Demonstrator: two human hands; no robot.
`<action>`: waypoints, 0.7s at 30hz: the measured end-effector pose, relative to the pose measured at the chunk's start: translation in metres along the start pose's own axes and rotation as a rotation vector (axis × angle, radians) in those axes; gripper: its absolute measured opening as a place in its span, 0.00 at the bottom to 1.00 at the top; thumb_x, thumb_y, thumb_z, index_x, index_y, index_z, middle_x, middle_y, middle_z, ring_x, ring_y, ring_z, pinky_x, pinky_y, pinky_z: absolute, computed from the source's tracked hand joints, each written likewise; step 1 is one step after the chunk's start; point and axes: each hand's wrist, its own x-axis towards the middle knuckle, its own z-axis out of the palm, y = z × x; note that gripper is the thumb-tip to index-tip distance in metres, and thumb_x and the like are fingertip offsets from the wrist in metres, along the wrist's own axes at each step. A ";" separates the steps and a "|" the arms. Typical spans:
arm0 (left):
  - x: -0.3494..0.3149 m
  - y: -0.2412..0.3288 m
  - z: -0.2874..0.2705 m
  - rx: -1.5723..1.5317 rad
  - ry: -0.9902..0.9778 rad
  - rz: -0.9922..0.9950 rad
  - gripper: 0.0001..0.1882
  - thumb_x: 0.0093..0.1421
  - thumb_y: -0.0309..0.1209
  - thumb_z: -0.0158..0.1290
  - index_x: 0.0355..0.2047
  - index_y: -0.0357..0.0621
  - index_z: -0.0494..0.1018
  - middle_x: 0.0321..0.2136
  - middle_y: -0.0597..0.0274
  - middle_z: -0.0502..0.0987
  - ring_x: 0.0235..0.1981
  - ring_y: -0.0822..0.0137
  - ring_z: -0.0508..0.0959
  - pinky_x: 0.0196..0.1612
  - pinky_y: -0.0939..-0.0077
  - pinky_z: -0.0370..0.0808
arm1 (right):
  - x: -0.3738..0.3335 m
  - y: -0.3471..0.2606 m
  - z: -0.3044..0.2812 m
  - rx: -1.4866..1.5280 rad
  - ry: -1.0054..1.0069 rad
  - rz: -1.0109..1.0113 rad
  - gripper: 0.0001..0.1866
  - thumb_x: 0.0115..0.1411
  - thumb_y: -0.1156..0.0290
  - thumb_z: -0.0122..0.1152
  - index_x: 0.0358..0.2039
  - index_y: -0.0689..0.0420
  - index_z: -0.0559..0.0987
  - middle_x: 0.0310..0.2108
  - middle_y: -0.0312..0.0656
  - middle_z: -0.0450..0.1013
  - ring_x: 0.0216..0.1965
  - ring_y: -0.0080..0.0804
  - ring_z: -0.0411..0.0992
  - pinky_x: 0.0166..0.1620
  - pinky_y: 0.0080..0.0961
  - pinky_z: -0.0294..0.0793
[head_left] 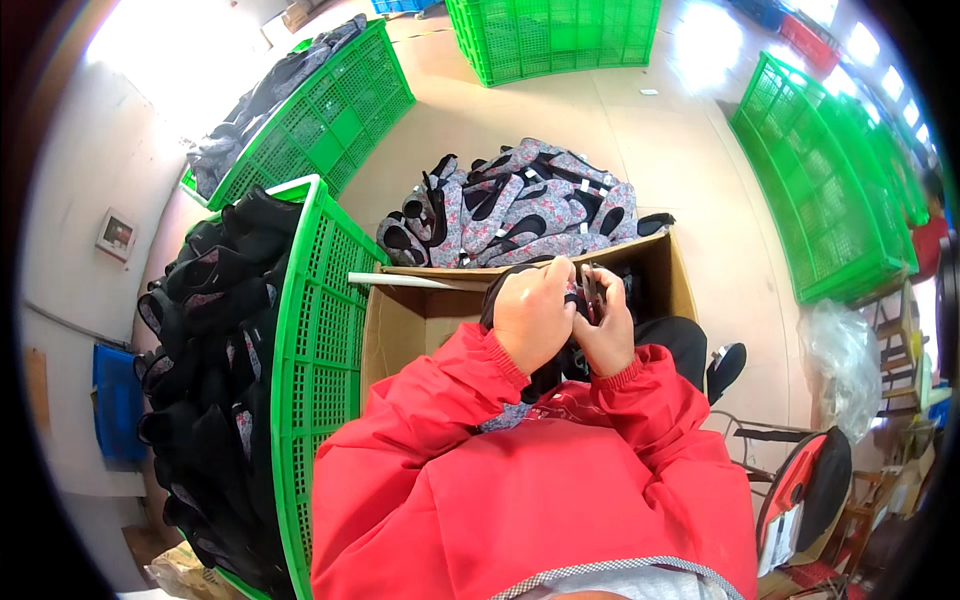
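Note:
My left hand point(533, 312) is closed, back of the hand upward, on a black fabric shoe upper point(546, 382) with a bit of floral lining showing at the fingers. Close beside it, my right hand point(608, 328) pinches a small dark tool point(590, 284) that looks like thread snips. Its tips lie against the fabric, partly hidden by my fingers. Both hands are above the near side of an open cardboard box point(405, 325). Beyond the box lies a heap of grey floral shoe uppers point(535, 205) with black trim.
To my left stands a green mesh crate point(325, 330) filled with black uppers point(215, 340). A white rod point(420, 281) lies across the box. More green crates point(550, 40) stand farther off. At right are a clear plastic bag point(842, 365) and a red-and-black padded seat point(800, 490).

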 end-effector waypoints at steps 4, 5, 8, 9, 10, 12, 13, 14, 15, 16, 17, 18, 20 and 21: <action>0.001 0.005 0.006 -0.057 0.068 -0.140 0.16 0.44 0.23 0.58 0.35 0.45 0.68 0.21 0.59 0.72 0.27 0.54 0.76 0.33 0.60 0.71 | 0.010 -0.013 0.005 -0.082 0.044 0.009 0.29 0.49 0.77 0.65 0.53 0.61 0.66 0.45 0.47 0.72 0.45 0.33 0.73 0.49 0.27 0.72; 0.002 0.009 0.006 -0.038 0.098 -0.104 0.16 0.44 0.23 0.58 0.35 0.45 0.68 0.21 0.59 0.72 0.27 0.54 0.75 0.33 0.60 0.71 | 0.013 -0.015 0.006 -0.143 0.044 0.002 0.29 0.49 0.77 0.65 0.53 0.61 0.66 0.45 0.47 0.72 0.45 0.33 0.73 0.48 0.27 0.72; 0.001 0.011 0.008 0.029 0.173 -0.033 0.17 0.42 0.20 0.56 0.34 0.46 0.69 0.24 0.58 0.72 0.30 0.54 0.75 0.36 0.60 0.71 | 0.018 0.005 0.003 0.009 0.106 -0.015 0.28 0.50 0.79 0.63 0.53 0.62 0.67 0.46 0.47 0.73 0.46 0.33 0.74 0.48 0.26 0.72; 0.003 0.006 0.004 0.051 0.242 0.089 0.18 0.40 0.17 0.54 0.34 0.43 0.69 0.26 0.58 0.73 0.32 0.53 0.75 0.37 0.60 0.71 | 0.020 0.006 0.002 0.096 0.127 -0.002 0.27 0.51 0.80 0.62 0.52 0.62 0.67 0.46 0.47 0.73 0.46 0.32 0.74 0.48 0.25 0.72; 0.002 0.004 0.001 0.097 0.209 0.097 0.20 0.39 0.17 0.53 0.36 0.42 0.70 0.29 0.57 0.74 0.34 0.52 0.74 0.40 0.61 0.71 | 0.019 0.006 -0.004 0.066 0.130 0.019 0.26 0.52 0.82 0.59 0.53 0.63 0.67 0.44 0.46 0.74 0.46 0.30 0.74 0.48 0.24 0.72; 0.000 0.000 -0.003 0.168 0.196 0.140 0.23 0.39 0.16 0.53 0.40 0.38 0.72 0.35 0.54 0.74 0.38 0.51 0.73 0.43 0.62 0.71 | 0.019 0.003 -0.006 0.038 0.104 -0.037 0.26 0.52 0.82 0.59 0.53 0.62 0.69 0.43 0.46 0.74 0.45 0.33 0.74 0.48 0.26 0.73; 0.000 -0.002 -0.003 0.187 0.217 0.174 0.24 0.40 0.17 0.53 0.42 0.37 0.72 0.37 0.53 0.73 0.40 0.52 0.73 0.44 0.62 0.71 | 0.019 0.003 -0.008 0.024 0.091 -0.065 0.25 0.51 0.82 0.58 0.53 0.61 0.70 0.43 0.46 0.75 0.44 0.35 0.75 0.48 0.26 0.73; -0.001 -0.004 -0.001 0.202 0.238 0.206 0.25 0.40 0.18 0.52 0.44 0.35 0.73 0.40 0.52 0.73 0.41 0.52 0.72 0.45 0.63 0.70 | 0.018 0.005 -0.010 -0.056 0.059 -0.109 0.26 0.50 0.85 0.57 0.53 0.62 0.71 0.44 0.46 0.74 0.45 0.34 0.74 0.49 0.26 0.72; -0.002 -0.008 0.000 0.194 0.199 0.229 0.26 0.40 0.18 0.52 0.46 0.34 0.73 0.41 0.51 0.73 0.42 0.52 0.72 0.46 0.63 0.70 | 0.017 0.008 -0.013 -0.136 0.026 -0.152 0.27 0.49 0.88 0.56 0.52 0.62 0.71 0.46 0.45 0.74 0.46 0.34 0.74 0.50 0.26 0.72; -0.002 -0.014 0.003 0.184 0.160 0.252 0.27 0.40 0.17 0.52 0.47 0.34 0.73 0.41 0.50 0.72 0.42 0.51 0.72 0.47 0.64 0.70 | 0.015 0.010 -0.016 -0.217 -0.007 -0.195 0.28 0.47 0.91 0.54 0.52 0.62 0.72 0.47 0.45 0.74 0.46 0.34 0.73 0.51 0.25 0.72; -0.002 -0.019 0.004 0.180 0.127 0.276 0.28 0.40 0.17 0.52 0.48 0.33 0.72 0.42 0.49 0.72 0.43 0.51 0.71 0.48 0.64 0.70 | 0.015 0.010 -0.018 -0.250 -0.032 -0.210 0.27 0.47 0.90 0.54 0.50 0.61 0.73 0.46 0.46 0.74 0.46 0.36 0.74 0.51 0.26 0.72; -0.007 -0.021 0.006 0.138 0.058 0.254 0.29 0.40 0.17 0.51 0.48 0.30 0.72 0.42 0.49 0.72 0.43 0.50 0.72 0.48 0.64 0.70 | 0.012 0.008 -0.020 -0.284 -0.057 -0.226 0.26 0.46 0.89 0.55 0.49 0.61 0.75 0.45 0.47 0.75 0.46 0.38 0.74 0.51 0.27 0.72; -0.021 -0.031 0.009 0.076 0.025 0.292 0.29 0.39 0.17 0.52 0.48 0.30 0.72 0.42 0.48 0.72 0.43 0.49 0.72 0.48 0.63 0.71 | 0.006 0.000 -0.023 -0.329 -0.088 -0.238 0.21 0.46 0.85 0.56 0.44 0.60 0.77 0.40 0.48 0.77 0.42 0.43 0.75 0.49 0.28 0.72; -0.025 -0.033 0.006 0.050 0.016 0.312 0.29 0.39 0.17 0.52 0.48 0.29 0.71 0.42 0.48 0.72 0.42 0.49 0.72 0.47 0.63 0.71 | 0.003 -0.003 -0.026 -0.364 -0.121 -0.287 0.19 0.47 0.85 0.58 0.42 0.60 0.77 0.38 0.47 0.77 0.39 0.43 0.76 0.45 0.28 0.73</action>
